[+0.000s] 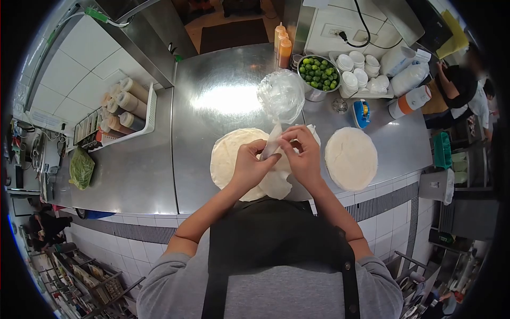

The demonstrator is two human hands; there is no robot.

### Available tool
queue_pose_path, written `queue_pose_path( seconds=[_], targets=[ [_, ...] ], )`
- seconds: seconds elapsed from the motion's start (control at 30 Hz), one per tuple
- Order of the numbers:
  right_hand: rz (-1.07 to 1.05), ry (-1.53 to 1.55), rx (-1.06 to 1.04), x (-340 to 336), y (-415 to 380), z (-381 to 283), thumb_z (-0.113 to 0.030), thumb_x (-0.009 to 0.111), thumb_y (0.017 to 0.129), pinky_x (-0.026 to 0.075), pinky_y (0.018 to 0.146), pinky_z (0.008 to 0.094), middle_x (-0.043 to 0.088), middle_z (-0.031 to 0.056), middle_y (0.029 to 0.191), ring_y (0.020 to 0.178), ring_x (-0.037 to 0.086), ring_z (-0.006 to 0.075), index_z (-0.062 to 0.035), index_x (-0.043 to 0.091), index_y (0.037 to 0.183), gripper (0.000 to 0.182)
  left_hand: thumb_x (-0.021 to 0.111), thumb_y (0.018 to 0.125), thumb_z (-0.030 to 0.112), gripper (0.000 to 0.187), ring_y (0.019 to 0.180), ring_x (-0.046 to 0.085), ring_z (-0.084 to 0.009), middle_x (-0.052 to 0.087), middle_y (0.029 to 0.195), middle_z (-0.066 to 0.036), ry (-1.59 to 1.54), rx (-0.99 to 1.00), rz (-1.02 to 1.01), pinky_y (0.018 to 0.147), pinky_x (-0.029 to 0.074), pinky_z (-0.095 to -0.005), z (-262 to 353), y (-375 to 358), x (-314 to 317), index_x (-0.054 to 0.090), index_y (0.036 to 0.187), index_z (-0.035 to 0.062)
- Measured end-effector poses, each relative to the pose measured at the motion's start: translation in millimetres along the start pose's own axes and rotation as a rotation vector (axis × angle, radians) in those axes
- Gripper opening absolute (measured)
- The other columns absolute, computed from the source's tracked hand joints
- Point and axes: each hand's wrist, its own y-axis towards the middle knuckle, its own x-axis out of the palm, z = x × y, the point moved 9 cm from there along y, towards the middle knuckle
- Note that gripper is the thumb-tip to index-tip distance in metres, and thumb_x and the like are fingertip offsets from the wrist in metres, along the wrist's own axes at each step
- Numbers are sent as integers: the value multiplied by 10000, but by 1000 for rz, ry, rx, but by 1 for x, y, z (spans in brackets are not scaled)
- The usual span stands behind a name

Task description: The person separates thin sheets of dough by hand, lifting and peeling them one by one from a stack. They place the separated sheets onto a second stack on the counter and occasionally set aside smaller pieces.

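A clear plastic bag [281, 95] lies puffed up on the steel counter, its twisted neck [275, 131] running toward me. My left hand [252, 164] is closed on the whitish, gathered end of this bag, thumb and fingers pinching it. From the other side my right hand [300, 153] pinches the same end, fingertips close to the left ones. Beneath both hands hangs a loose whitish sheet [276, 184], overlapping a stack of round flat tortillas [225, 158]. Another pale round stack [351, 159] sits to the right of my right hand.
Behind the bag stand sauce bottles [285, 52] and a metal pot of limes [314, 94]. Small white cups [348, 81] and a blue tape dispenser [361, 114] are to the right. A white basket of bottles [150, 114] and a green bag [82, 168] occupy the left.
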Motion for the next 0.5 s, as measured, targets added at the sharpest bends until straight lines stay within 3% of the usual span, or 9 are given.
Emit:
queue_pose_path(
  seconds=[0.03, 0.1, 0.13, 0.2, 0.3, 0.5],
  targets=[
    [-1, 1, 1, 2, -1, 3, -54, 711, 854, 536, 761, 342, 655, 99, 968, 869, 663, 232, -16, 645, 909, 94, 721, 840, 58, 77, 681, 527, -20, 644, 721, 25, 1, -1, 1, 576, 417, -231, -4, 0, -1, 702, 836, -17],
    [94, 348, 371, 2, -9, 39, -47, 663, 897, 541, 772, 316, 652, 73, 974, 920, 654, 173, -11, 626, 927, 60, 719, 881, 78, 122, 706, 581, -36, 688, 780, 1, -86, -35, 4, 607, 461, -227, -20, 3, -3, 728, 944, -26],
    [93, 348, 371, 4, -10, 39, -47, 663, 897, 541, 772, 316, 652, 73, 974, 920, 654, 173, -11, 626, 927, 60, 719, 881, 78, 122, 706, 581, -36, 688, 780, 1, -86, -36, 5, 607, 461, -227, -26, 4, -3, 728, 944, -26],
    [175, 658, 532, 13, -19, 52, -44, 639, 918, 536, 781, 277, 650, 63, 994, 976, 633, 140, -9, 619, 958, 56, 699, 917, 95, 175, 728, 615, -50, 709, 832, -18, -147, -56, 29, 637, 491, -225, -33, 7, -6, 727, 1032, -35],
    [82, 526, 350, 18, -15, 35, -25, 648, 901, 525, 829, 280, 660, 86, 1018, 1005, 629, 159, 3, 619, 967, 78, 684, 930, 97, 182, 750, 619, -52, 707, 868, -20, -176, -67, 61, 657, 500, -229, -31, 8, -9, 719, 1046, -38],
    [51, 282, 204, 15, -12, 31, -1, 652, 887, 494, 931, 319, 669, 102, 1040, 1028, 629, 199, -2, 666, 994, 108, 672, 932, 72, 170, 789, 625, -59, 704, 907, -30, -128, 15, 93, 686, 497, -223, -31, 9, -12, 716, 1054, -36]
  ],
)
